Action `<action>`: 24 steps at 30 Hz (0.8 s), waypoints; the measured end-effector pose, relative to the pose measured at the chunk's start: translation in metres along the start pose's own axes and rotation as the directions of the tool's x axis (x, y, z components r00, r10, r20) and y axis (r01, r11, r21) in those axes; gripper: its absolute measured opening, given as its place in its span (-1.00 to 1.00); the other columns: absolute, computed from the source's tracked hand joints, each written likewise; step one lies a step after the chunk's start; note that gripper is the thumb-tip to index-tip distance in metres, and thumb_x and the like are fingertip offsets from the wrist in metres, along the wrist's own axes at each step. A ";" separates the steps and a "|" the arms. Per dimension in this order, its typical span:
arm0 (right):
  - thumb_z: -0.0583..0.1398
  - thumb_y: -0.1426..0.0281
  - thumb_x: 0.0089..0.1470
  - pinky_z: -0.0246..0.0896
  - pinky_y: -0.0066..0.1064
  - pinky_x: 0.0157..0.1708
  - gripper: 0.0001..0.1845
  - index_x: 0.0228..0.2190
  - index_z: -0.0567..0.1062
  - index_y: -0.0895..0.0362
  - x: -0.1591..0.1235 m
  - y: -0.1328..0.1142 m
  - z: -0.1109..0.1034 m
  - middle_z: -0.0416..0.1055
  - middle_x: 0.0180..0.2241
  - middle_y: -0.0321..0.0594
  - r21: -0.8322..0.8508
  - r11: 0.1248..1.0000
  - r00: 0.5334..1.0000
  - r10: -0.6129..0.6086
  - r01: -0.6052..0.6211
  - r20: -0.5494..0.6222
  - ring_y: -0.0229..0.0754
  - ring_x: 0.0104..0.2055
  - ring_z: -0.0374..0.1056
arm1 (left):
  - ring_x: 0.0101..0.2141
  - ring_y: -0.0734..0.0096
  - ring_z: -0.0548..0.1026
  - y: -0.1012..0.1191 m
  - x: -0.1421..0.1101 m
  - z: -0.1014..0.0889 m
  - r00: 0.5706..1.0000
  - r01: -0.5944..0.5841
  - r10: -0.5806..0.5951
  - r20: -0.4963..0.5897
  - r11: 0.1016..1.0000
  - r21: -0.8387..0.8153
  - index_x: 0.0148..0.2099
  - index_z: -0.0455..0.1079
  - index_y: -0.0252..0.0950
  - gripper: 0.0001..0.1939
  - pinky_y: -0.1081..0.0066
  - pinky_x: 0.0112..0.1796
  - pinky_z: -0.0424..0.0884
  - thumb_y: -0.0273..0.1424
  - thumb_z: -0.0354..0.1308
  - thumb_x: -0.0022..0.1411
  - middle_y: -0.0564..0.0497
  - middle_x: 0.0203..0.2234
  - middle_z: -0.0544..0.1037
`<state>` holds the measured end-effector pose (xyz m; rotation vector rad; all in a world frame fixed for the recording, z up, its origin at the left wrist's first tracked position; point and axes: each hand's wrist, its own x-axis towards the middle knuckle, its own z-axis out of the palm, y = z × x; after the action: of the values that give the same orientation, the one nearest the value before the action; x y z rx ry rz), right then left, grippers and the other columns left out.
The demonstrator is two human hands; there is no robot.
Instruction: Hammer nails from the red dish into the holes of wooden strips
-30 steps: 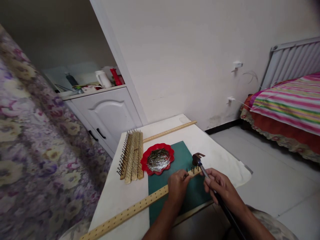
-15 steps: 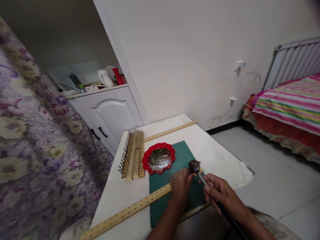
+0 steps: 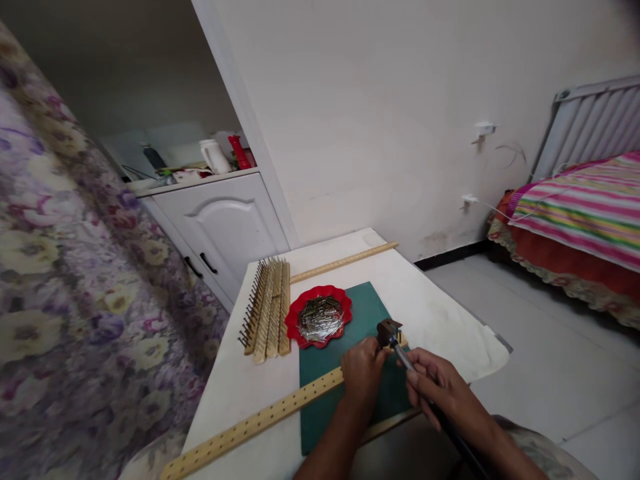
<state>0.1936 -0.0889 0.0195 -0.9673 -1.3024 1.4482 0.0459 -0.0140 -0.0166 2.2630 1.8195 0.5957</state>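
A long wooden strip (image 3: 260, 421) with a row of holes lies slantwise across a green mat (image 3: 367, 310) on a white table (image 3: 440, 313). My left hand (image 3: 361, 371) rests closed on the strip near its right end, fingers pinched at a nail I cannot make out clearly. My right hand (image 3: 437, 387) grips the dark handle of a hammer (image 3: 389, 331), whose head sits low, just right of my left fingertips.
A red dish (image 3: 295, 325) heaped with nails stands on the mat's far left corner. Beside it lie several wooden strips (image 3: 267, 307) bristling with nails, and another bare strip (image 3: 345, 261) behind. White cabinet, floral cloth at left, striped bed at right.
The hammer head has come down from a raised position to just beside my left fingertips. My left hand has stayed on the strip.
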 end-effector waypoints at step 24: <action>0.10 0.23 0.14 -0.19 -0.62 -0.78 -0.75 -0.23 0.29 0.15 0.002 0.001 -0.012 0.34 -0.60 -0.41 0.078 0.996 0.994 -0.046 0.053 -0.098 -0.50 -0.81 0.08 | -0.39 0.41 0.45 -0.012 -0.007 0.001 0.990 -0.132 0.120 -0.068 0.969 -0.211 -0.34 0.42 -0.24 -0.78 0.48 -0.38 0.19 -0.31 -0.02 0.24 0.04 -0.44 0.52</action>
<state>0.2049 -0.0842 0.0166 -0.9336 -1.1817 1.3890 0.0348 -0.0179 -0.0235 2.2473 1.5562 0.8403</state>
